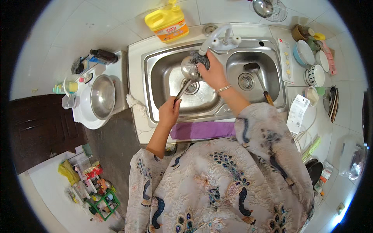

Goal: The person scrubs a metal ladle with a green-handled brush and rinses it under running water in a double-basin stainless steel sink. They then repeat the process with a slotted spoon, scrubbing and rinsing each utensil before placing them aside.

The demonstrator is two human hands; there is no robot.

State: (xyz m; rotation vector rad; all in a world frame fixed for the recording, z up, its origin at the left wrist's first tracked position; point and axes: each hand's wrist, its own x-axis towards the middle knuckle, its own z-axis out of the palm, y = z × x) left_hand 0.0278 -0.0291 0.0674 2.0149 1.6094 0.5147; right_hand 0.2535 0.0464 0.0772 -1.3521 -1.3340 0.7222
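Over the left basin [163, 83] of the steel double sink, my left hand [169, 112] is closed round the handle of a metal ladle [189, 69]. The ladle's round bowl is raised close under the white faucet [211, 40]. My right hand [213, 72] grips a dark steel wool scrubber [200, 59] against the bowl's right side. Part of the scrubber is hidden by my fingers. A dark-headed cooking utensil [251, 67] with a wood-tipped handle leans in the right basin [235, 87].
A yellow detergent jug [168, 25] stands behind the sink. Bowls [314, 75] and a white card package [298, 112] line the right counter. A purple cloth [202, 131] lies along the front edge. To the left is a steel basin [103, 97]; a white rag [136, 104] lies nearby.
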